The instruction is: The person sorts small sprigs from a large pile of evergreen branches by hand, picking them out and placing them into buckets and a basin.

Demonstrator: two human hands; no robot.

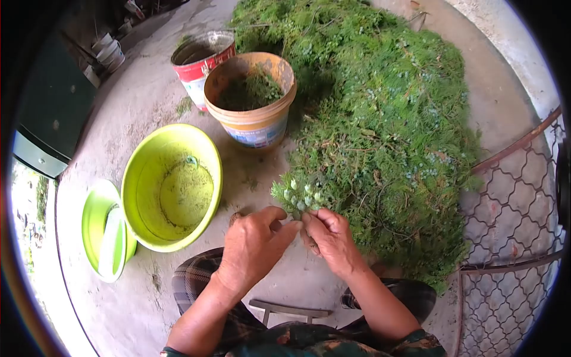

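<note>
A person's two bare hands work over a cut sprig (302,195) of green, its pale, knobbly fruits turned upward, at the near edge of a heap (386,143) of similar greenery spreading from 12 to 3 o'clock. The right hand (330,238), at the sprig's 5 o'clock, pinches its base between thumb and finger. The left hand (253,244), at 7 to 8 o'clock, brings its thumb and bent fingers to the same spot; whether they grasp anything, one cannot tell. At 9 o'clock sits a yellow-green basin (143,178) flecked with dark bits, and just beyond it a green tub (92,232). An orange pail (253,134) holding greenery stands at 11 o'clock, with a red bucket (185,72) behind it, while a low stool (291,310) shows at 6 o'clock
</note>
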